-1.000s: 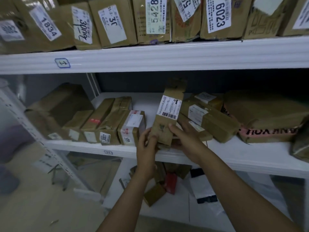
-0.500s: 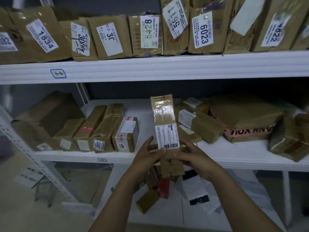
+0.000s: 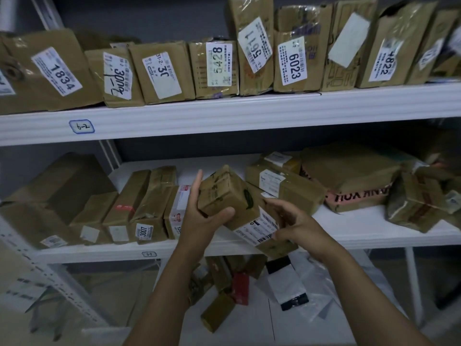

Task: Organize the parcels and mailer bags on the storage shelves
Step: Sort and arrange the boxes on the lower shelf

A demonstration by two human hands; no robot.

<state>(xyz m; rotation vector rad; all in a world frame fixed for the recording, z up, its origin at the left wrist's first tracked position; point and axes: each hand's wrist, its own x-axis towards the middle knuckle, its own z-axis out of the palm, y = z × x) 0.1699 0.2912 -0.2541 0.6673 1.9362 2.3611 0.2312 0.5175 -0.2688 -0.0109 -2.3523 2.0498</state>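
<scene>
A long brown parcel (image 3: 229, 193) is held in the air just in front of the middle shelf (image 3: 374, 237), tilted so that one end is raised to the left and the labelled end is lowered to the right. The left grip (image 3: 203, 218) is closed on the raised end, with the thumb wrapped across the near face and the fingers laid up behind it. The right grip (image 3: 299, 227) is closed on the lower end, beside the white label (image 3: 257, 229). The step in hand is judged to be the turning and checking of this parcel before a place is chosen for it. A row of parcels (image 3: 139, 211) is stood at the left of the same shelf with small stickers faced outward, and a loose heap (image 3: 282, 183) is seen at the right, with a large mailer bag (image 3: 349, 176) among it. The bare stretch between them is judged the likely slot. For the next move, the parcel needs to be squared to the row, slid in just beside the red-and-white parcel (image 3: 178, 208), and released only once it is borne by the shelf, so that its neighbours are not toppled.
</scene>
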